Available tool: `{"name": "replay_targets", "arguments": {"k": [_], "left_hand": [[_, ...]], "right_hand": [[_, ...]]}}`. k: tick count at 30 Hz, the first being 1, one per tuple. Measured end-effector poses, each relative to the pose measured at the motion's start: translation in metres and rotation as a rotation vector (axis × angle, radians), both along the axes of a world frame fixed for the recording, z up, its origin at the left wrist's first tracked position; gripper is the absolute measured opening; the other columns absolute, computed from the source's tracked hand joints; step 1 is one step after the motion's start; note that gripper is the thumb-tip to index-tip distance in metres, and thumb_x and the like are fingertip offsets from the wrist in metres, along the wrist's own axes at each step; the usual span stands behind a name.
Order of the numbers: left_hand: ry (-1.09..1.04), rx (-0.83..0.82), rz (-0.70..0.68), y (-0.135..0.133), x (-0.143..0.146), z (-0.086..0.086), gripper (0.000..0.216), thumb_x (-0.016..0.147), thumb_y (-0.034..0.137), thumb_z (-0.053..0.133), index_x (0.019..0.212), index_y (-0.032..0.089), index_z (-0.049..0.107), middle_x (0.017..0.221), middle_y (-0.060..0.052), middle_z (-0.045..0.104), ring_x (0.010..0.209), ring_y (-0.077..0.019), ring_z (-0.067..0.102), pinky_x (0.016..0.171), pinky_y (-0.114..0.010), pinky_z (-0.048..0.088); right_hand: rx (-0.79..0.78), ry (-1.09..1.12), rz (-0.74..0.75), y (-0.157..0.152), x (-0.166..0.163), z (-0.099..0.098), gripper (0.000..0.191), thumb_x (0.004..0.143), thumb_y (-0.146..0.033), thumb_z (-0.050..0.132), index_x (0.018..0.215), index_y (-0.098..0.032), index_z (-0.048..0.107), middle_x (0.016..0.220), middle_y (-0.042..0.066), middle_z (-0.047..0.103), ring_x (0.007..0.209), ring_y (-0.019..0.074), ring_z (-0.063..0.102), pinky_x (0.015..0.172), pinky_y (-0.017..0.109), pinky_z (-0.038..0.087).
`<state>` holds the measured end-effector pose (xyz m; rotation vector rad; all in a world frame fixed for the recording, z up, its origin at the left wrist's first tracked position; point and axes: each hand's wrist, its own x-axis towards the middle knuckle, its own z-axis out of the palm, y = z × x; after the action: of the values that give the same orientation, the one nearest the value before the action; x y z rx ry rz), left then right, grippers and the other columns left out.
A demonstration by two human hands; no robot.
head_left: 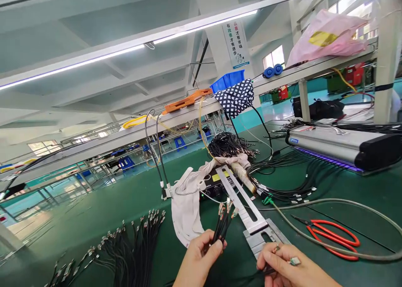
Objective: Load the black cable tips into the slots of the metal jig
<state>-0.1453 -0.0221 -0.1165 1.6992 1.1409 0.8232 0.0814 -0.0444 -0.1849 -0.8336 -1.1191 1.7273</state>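
I am recording items from left to right. At the far left of the green tabletop [94, 211], a fan of black wires with metal terminals [132, 245] is lying loose, clear of both my hands. Just right of it, a white cloth [188, 203] is lying crumpled, partly covering a small black device with a yellow label [216, 182].

My left hand [201, 257] is gripping a small bundle of black leads [223, 220]. The grip is clenched: thumb and fingers are closing fully around the lower part of the bundle, and the terminal ends are standing up and tilting to the right above my knuckles. The bundle is being held off the tabletop, just left of the slotted metal gauge plate [248, 211], which is lying flat and running diagonally from the device toward me.

My right hand [289, 266] is pinching a single terminal lead [293, 261]. The grip is narrow, fingertips pressing on the wire, with the metal terminal sticking out to the right of my fingers. This hand is sitting just at the near end of the gauge plate; I cannot tell whether it is touching the plate.

Further right, a grey cable [345, 249] is curving across the tabletop, and red-handled scissors [333, 236] are lying beside it. At the back right, a long grey lamp unit [342, 146] is glowing violet underneath, above spread black wires.
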Motion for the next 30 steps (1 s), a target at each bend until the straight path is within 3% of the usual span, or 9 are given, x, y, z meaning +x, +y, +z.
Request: {"name": "replay_targets", "arguments": {"k": [5, 11, 17, 24, 26, 28, 30], "left_hand": [[0.002, -0.104, -0.038, -0.004, 0.007, 0.005, 0.048, 0.073, 0.06, 0.066, 0.081, 0.013, 0.06, 0.071, -0.001, 0.058, 0.07, -0.0144, 0.05, 0.068, -0.026, 0.036], [0.08, -0.175, -0.209, -0.007, 0.017, -0.006, 0.037, 0.078, 0.051, 0.059, 0.081, 0.016, 0.05, 0.066, 0.001, 0.053, 0.061, -0.0133, 0.051, 0.062, -0.026, 0.038], [0.251, -0.108, -0.212, -0.006, 0.017, -0.015, 0.023, 0.077, 0.04, 0.053, 0.078, 0.018, 0.05, 0.069, 0.002, 0.048, 0.065, -0.0132, 0.044, 0.06, -0.025, 0.032], [0.073, -0.1, -0.106, 0.0, 0.015, -0.009, 0.047, 0.078, 0.066, 0.051, 0.077, 0.019, 0.044, 0.068, 0.0, 0.053, 0.067, -0.0151, 0.048, 0.067, -0.029, 0.038], [0.062, -0.131, -0.112, 0.0, 0.014, -0.008, 0.044, 0.072, 0.06, 0.061, 0.076, 0.019, 0.045, 0.068, 0.002, 0.052, 0.065, -0.0129, 0.045, 0.064, -0.026, 0.035], [0.091, -0.226, -0.153, 0.0, 0.015, -0.012, 0.041, 0.058, 0.044, 0.074, 0.074, 0.019, 0.046, 0.069, 0.005, 0.05, 0.062, -0.0103, 0.04, 0.059, -0.024, 0.03], [0.168, -0.289, -0.166, 0.0, 0.017, -0.017, 0.039, 0.048, 0.03, 0.076, 0.07, 0.02, 0.046, 0.065, 0.008, 0.046, 0.059, -0.0088, 0.035, 0.055, -0.023, 0.025]], "right_hand": [[0.043, -0.006, 0.05, 0.005, -0.002, -0.002, 0.056, 0.067, -0.07, 0.068, 0.071, -0.016, 0.053, 0.066, 0.0, 0.061, 0.047, 0.007, 0.055, 0.044, 0.018, 0.039], [0.131, -0.032, 0.09, -0.005, -0.004, 0.006, 0.058, 0.067, -0.066, 0.071, 0.098, -0.018, 0.057, 0.072, 0.0, 0.061, 0.052, 0.0082, 0.054, 0.047, 0.019, 0.041], [0.069, -0.099, 0.037, -0.01, -0.005, 0.013, 0.053, 0.065, -0.067, 0.07, 0.082, -0.018, 0.059, 0.072, 0.0, 0.059, 0.055, 0.0096, 0.054, 0.052, 0.021, 0.043], [0.019, -0.171, 0.049, -0.003, -0.01, 0.005, 0.04, 0.066, -0.052, 0.072, 0.074, -0.018, 0.051, 0.062, 0.001, 0.061, 0.048, 0.0076, 0.051, 0.043, 0.016, 0.036], [-0.055, -0.13, 0.019, -0.003, -0.011, 0.004, 0.038, 0.067, -0.049, 0.073, 0.074, -0.018, 0.05, 0.063, 0.0, 0.062, 0.049, 0.0076, 0.054, 0.043, 0.015, 0.035], [-0.139, -0.023, -0.003, -0.005, -0.011, 0.006, 0.039, 0.066, -0.048, 0.075, 0.076, -0.018, 0.051, 0.067, 0.0, 0.063, 0.052, 0.0087, 0.058, 0.047, 0.017, 0.041], [-0.183, 0.096, -0.004, -0.008, -0.008, 0.012, 0.042, 0.063, -0.047, 0.078, 0.08, -0.018, 0.054, 0.072, 0.001, 0.064, 0.057, 0.0108, 0.062, 0.056, 0.021, 0.047]]}}
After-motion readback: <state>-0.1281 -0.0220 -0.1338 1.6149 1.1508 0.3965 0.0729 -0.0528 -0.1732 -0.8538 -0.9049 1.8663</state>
